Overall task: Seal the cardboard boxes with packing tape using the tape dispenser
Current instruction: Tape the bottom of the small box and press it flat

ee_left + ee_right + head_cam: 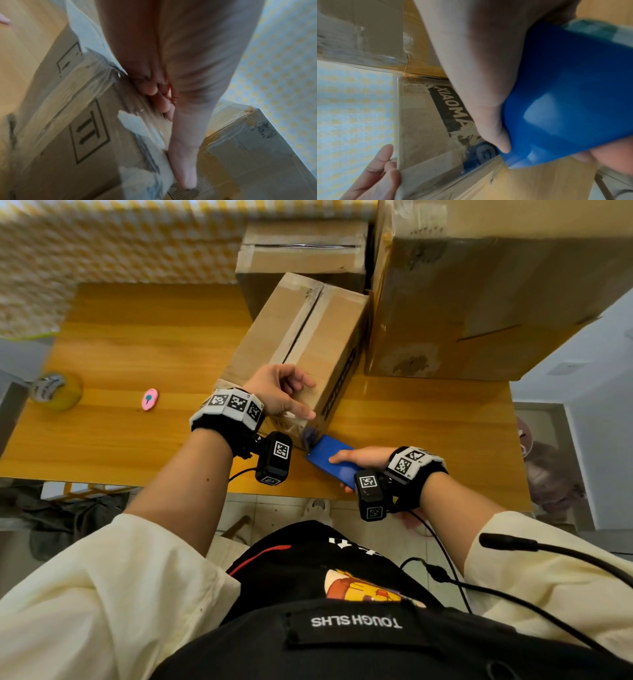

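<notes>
Gripping the blue tape dispenser (330, 462), the right hand (363, 458) curls thumb and fingers around it, its long axis pointing at the near corner of the cardboard box (301, 347). Just beyond, the left hand (279, 392) rests on that box's near end, fingers loosely bent, thumb along the edge.

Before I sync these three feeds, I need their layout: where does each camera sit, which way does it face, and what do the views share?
Head: worn on the head, looking down at the wooden table, both forearms and the torso.
Left wrist: looks along the left hand, its fingers on the taped cardboard box.
Right wrist: looks along the right hand gripping the blue tape dispenser at the box's near end.
Shared: all three show that box; the right wrist also catches the left hand's fingers.
</notes>
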